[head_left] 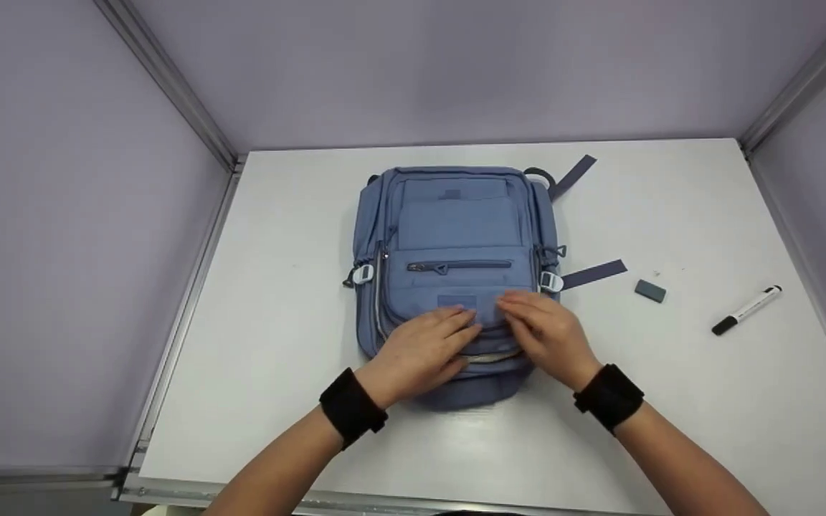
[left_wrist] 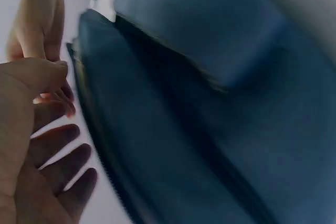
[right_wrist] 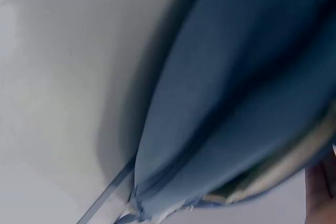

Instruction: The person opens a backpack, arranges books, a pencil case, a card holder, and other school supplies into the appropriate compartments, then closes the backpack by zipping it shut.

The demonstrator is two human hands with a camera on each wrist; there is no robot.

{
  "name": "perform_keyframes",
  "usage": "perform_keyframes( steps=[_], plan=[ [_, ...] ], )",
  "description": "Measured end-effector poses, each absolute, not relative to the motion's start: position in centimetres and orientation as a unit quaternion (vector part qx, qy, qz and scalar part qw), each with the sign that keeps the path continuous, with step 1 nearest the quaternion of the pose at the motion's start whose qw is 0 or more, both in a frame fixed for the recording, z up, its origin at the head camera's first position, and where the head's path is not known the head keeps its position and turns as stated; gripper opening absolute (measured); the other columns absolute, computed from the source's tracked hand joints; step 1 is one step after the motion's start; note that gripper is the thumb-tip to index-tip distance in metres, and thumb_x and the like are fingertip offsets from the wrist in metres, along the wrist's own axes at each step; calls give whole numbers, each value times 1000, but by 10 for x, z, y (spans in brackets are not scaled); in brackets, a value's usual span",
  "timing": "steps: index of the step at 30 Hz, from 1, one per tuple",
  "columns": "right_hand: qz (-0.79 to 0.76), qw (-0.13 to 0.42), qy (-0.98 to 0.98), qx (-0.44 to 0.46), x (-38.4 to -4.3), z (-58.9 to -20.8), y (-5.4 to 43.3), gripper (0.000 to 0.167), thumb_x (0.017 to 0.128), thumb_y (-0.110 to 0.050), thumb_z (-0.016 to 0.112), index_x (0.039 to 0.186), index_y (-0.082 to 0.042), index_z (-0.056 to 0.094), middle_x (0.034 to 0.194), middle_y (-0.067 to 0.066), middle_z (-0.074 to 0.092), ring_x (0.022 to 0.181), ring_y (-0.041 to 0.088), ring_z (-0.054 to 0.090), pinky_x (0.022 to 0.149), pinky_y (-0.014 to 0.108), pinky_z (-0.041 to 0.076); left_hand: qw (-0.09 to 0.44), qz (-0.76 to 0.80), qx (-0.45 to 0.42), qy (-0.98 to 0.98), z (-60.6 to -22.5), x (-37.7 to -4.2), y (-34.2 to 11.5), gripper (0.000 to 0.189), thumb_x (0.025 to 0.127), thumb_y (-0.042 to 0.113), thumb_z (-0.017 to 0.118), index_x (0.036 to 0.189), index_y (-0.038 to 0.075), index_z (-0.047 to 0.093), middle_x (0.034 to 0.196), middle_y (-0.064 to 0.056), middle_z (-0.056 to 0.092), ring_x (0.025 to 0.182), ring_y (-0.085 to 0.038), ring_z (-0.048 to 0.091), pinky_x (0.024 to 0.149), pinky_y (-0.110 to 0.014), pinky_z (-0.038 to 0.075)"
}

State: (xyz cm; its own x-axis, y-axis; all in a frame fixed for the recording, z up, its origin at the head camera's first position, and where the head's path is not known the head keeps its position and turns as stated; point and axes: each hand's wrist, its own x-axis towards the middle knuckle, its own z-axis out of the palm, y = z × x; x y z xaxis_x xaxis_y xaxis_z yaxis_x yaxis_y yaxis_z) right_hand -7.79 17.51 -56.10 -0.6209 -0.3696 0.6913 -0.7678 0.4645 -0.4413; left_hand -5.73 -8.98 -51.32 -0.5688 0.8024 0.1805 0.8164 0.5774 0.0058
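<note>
A blue backpack lies on the white table, front pocket up. Around its lower end the zipper is parted, and a strip of pale lining shows in the right wrist view. The left hand is over the lower left of the front pocket, its fingers loosely bent beside a fabric label. In the left wrist view its fingers are spread and hold nothing. The right hand is at the pocket's lower right, fingers close together and reaching toward the label, with nothing seen in its grasp.
A dark eraser block and a black-and-white marker lie right of the backpack. Two dark strap ends stick out from its right side. Pale panels in metal frames enclose the table at the back and sides.
</note>
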Motion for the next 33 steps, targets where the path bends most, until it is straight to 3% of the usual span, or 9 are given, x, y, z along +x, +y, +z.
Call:
perform_keyframes(
  steps=[4,10,18,24,33],
  plan=[
    [388,256,-855,230,-102,-549,201,26,92,3,71,118,-2,76,115,12,74,107,30,68,94,33,51,59,-22,-458,-887,-499,-63,-64,55,100,39,66,146,9,57,151,-10,53,141,-27,46,116,-36,35],
    [357,175,-910,116,-147,-549,224,22,99,-5,66,119,-1,74,115,17,72,110,36,66,93,50,51,22,33,-448,-893,-498,-81,-22,61,99,45,66,149,12,54,156,-9,46,145,-27,40,118,-39,32],
    [315,111,-934,125,-181,-559,219,27,100,-7,64,124,3,71,117,23,70,112,42,61,98,54,46,27,133,-435,-890,-518,-81,8,64,101,51,59,155,19,47,163,-6,35,149,-27,33,116,-41,35],
    [307,107,-936,137,-187,-561,213,27,96,-5,67,121,3,72,114,23,71,109,42,60,99,53,45,69,173,-442,-877,-524,-77,10,48,109,36,49,153,19,50,161,-6,39,146,-24,38,112,-35,40],
    [319,122,-934,103,-190,-568,208,18,93,-3,71,109,3,77,103,21,72,98,41,60,88,51,47,17,244,-435,-866,-529,-74,10,50,113,28,36,162,18,31,169,-5,20,154,-23,21,116,-35,34]
  ],
)
